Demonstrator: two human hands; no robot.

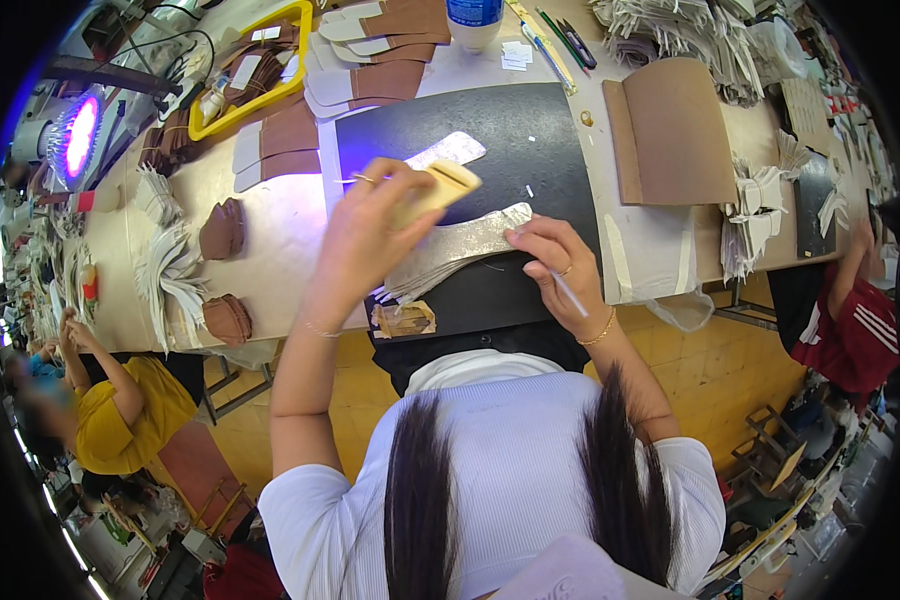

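I see the long worktop (270, 260) running across the view, with a black mat (530, 130) laid on it in front of me. On the mat lies a stack of silvery shaped cut pieces (460, 250), fanned out at its lower left end. My left hand (365, 235) is raised over the mat, fingers clenched on a pale yellow block (440, 190). My right hand (560, 265) presses its fingertips on the stack's right end while gripping a thin white pen-like stick (572, 296). Brown cut pieces (290, 140) lie left of the mat; a brown folder (675, 130) lies right.
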